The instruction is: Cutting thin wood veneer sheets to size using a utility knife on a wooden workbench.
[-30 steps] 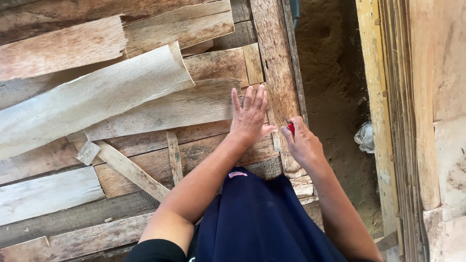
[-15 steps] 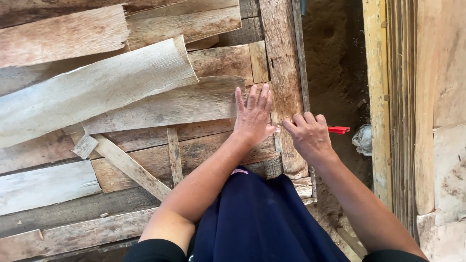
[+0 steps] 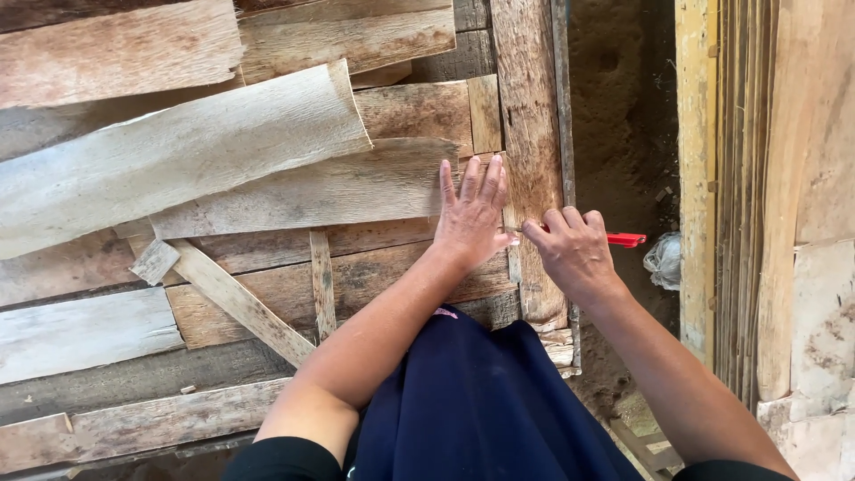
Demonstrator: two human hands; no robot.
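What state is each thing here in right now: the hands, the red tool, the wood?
Left hand: flat, fingers spread, pressing a thin wood sheet.
Right hand: closed around a red tool.
Red tool: held level, tip at the sheet's edge.
Wood sheet: lying flat on boards.

Soft, even daylight is falling over everything, bright without harshness. The pale curved sheet of wood veneer [image 3: 178,151] is catching the most light and looking nearly washed out, though nothing is glaring. Shadows are lying faint and short under the overlapping weathered planks [image 3: 374,40]. The brown dirt strip [image 3: 623,116] is sitting dimmer. Focus is holding sharp across the view; no blur is showing on the hands.
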